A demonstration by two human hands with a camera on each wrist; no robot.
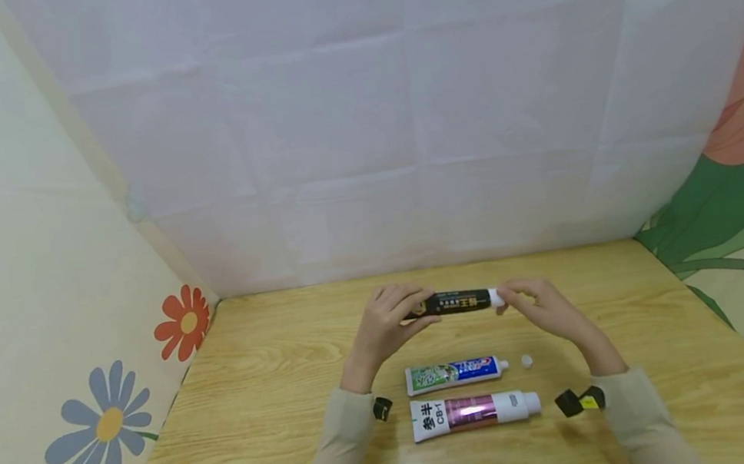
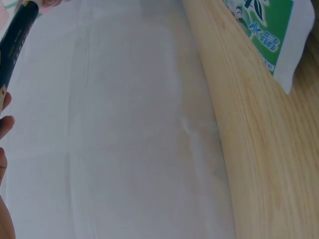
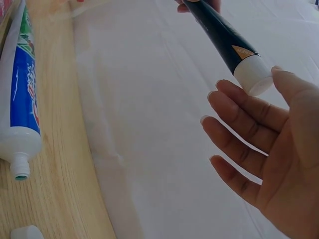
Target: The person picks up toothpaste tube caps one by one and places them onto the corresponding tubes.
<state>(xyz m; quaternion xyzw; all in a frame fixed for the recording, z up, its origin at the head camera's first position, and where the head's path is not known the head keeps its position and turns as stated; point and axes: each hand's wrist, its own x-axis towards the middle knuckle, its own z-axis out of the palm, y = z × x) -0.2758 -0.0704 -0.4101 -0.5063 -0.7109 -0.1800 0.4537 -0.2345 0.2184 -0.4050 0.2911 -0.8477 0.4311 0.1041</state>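
Note:
A black toothpaste tube [image 1: 453, 302] with gold lettering is raised above the table, lying crosswise. My left hand [image 1: 386, 319] grips its left end, fingers over the top and thumb below. At the other end my right hand [image 1: 545, 307] has thumb and index finger at the tube's white cap [image 3: 253, 75], pinching it, while the other fingers spread loosely. Below the hands lies a blue-and-green toothpaste tube [image 1: 455, 373], its bare nozzle [image 3: 20, 167] pointing right. A small white cap [image 1: 526, 361] sits just off that nozzle.
Nearest me lies a white-and-pink toothpaste tube [image 1: 474, 413] with its white cap on. The wooden table [image 1: 277, 367] ends at a pale cloth backdrop [image 1: 348, 150]. Flower-patterned walls [image 1: 110, 423] flank it. Black wrist devices [image 1: 579, 401] sit by the sleeves.

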